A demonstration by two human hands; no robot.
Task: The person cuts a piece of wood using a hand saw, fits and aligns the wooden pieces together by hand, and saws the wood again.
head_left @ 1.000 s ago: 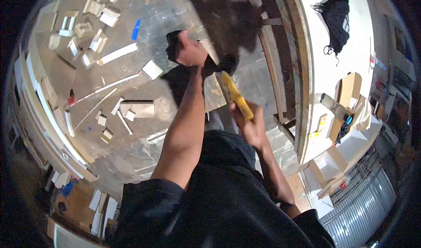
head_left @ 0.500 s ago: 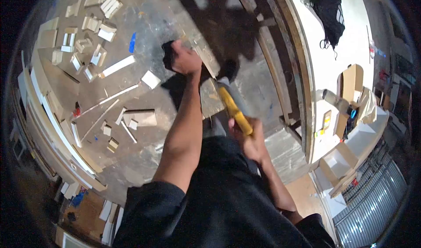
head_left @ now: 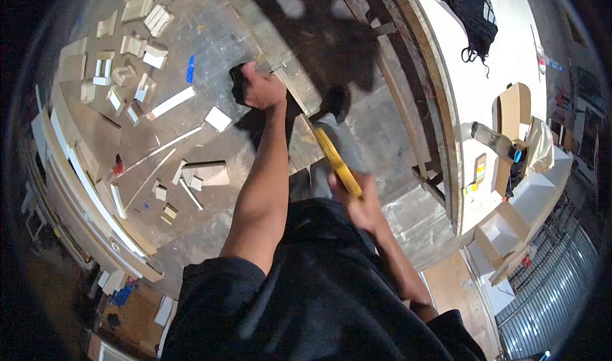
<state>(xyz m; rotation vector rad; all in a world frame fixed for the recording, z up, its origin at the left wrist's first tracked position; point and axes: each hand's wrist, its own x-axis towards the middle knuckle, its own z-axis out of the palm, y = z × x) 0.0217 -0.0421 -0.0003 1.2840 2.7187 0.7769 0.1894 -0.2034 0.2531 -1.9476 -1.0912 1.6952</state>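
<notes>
Tool (head_left: pixel 336 162) in right hand (head_left: pixel 361 203) appears lower

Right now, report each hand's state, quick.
Left hand: cannot tell if open or closed, or holding anything.
Right hand: closed, holding the yellow tool.

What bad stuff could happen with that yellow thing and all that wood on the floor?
The yellow tool in the right hand points toward the wood strip near the left hand. If it slipped, it might hurt that hand.

Loose wood pieces, like the white strip, lie scattered on the floor, so somebody could trip over them.
</notes>
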